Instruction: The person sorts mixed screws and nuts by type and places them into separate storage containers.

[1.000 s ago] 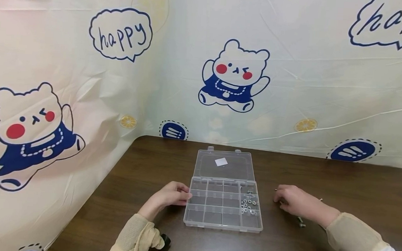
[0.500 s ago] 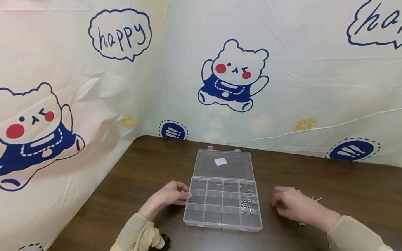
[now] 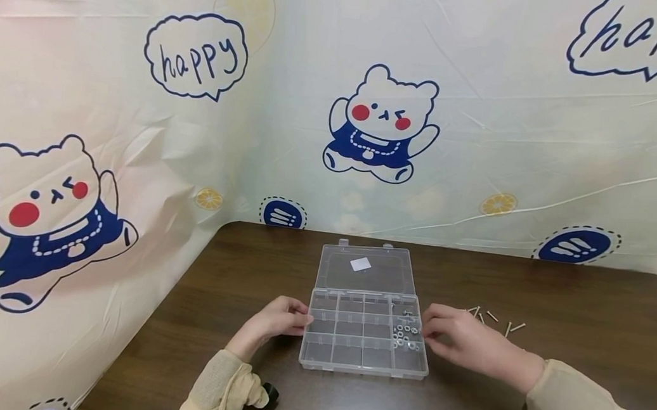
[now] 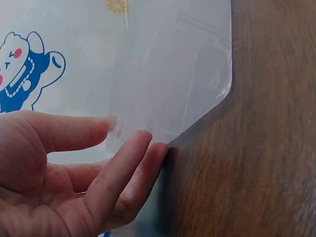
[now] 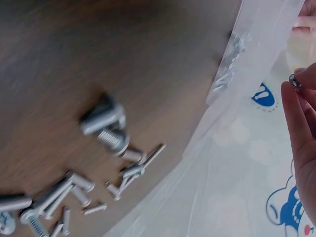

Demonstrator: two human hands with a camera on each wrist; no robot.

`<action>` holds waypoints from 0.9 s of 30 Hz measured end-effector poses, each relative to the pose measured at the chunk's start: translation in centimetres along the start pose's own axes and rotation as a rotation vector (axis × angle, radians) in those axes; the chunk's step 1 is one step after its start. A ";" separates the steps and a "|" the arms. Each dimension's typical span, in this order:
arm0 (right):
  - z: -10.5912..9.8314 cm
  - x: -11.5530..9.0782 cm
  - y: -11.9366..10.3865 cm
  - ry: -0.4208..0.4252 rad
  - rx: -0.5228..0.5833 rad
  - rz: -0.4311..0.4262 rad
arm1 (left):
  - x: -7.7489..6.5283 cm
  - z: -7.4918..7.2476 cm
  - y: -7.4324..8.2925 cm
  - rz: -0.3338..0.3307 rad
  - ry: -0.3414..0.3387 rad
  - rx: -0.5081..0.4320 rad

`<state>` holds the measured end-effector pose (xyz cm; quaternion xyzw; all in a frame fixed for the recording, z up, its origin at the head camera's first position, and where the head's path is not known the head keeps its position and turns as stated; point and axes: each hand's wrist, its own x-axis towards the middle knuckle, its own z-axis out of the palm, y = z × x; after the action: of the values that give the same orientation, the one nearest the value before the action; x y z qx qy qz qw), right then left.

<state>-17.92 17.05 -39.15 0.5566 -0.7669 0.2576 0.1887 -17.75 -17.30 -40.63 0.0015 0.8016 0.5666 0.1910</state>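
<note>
While the left hand (image 3: 282, 317) rests at nine o'clock of the clear compartment box (image 3: 346, 367), its fingers (image 4: 121, 175) reach loosely forward, a little apart, the tips touching the wall. At three o'clock, just beside the opposite wall, the right hand (image 3: 465, 338) pinches a small round metal piece (image 5: 295, 82) between thumb and forefinger, the gap closed down to that piece; its exact kind is too small to tell.

The box lies flat on the desk (image 3: 349, 406), its lid (image 3: 381, 275) folded back toward twelve o'clock with a white label (image 3: 360, 264) on it. Along the three o'clock column lie nuts (image 3: 407, 329) and, toward one o'clock, small screws (image 3: 407, 313). Loose bolts (image 3: 517, 327) are scattered on the desk between twelve and two o'clock of the right hand. At six o'clock from the left hand, beside its beige wristband (image 3: 216, 375), sits a black object (image 3: 272, 393).
</note>
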 end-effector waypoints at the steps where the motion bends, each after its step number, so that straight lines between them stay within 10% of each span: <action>1: 0.1 0.1 -0.1 0.005 0.001 -0.012 | 0.0 0.0 0.0 -0.001 0.003 0.004; 27: -1.2 -0.8 -1.6 -0.172 -0.125 0.003 | -0.1 0.1 0.1 -0.003 0.011 0.012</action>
<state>-16.16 18.01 -38.42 0.5626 -0.7957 0.1608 0.1564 -17.62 -17.21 -40.54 -0.0016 0.8061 0.5613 0.1875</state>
